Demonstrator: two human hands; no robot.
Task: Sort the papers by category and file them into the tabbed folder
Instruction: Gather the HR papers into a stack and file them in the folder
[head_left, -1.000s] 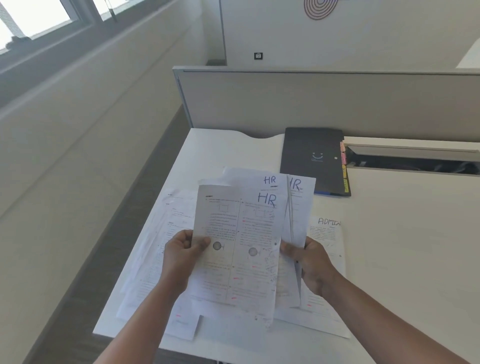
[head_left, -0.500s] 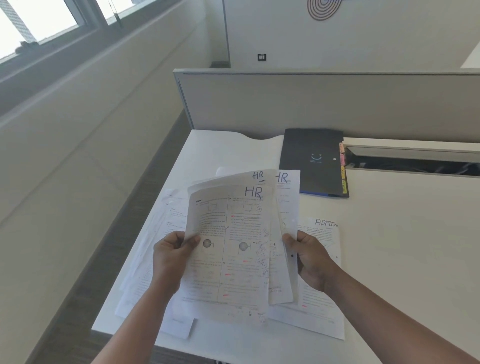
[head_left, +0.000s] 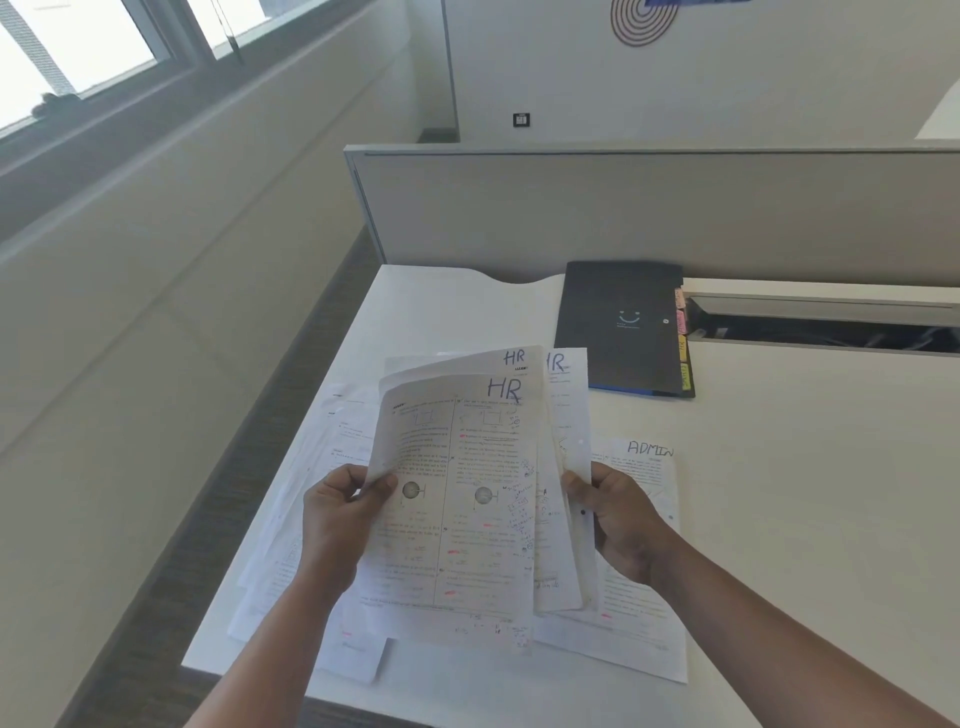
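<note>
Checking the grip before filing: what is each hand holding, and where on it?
Left hand pinches the front HR sheet at its left edge; right hand grips the HR sheets behind at their right edge.

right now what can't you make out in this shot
Head view only:
- Third HR sheet: mostly hidden behind the front HR sheet.
- ADMIN sheet: label cut short, lower part under the right hand.
- Loose papers: headings hidden behind the left hand and held sheets.
- Folder tabs: too small to read.
</note>
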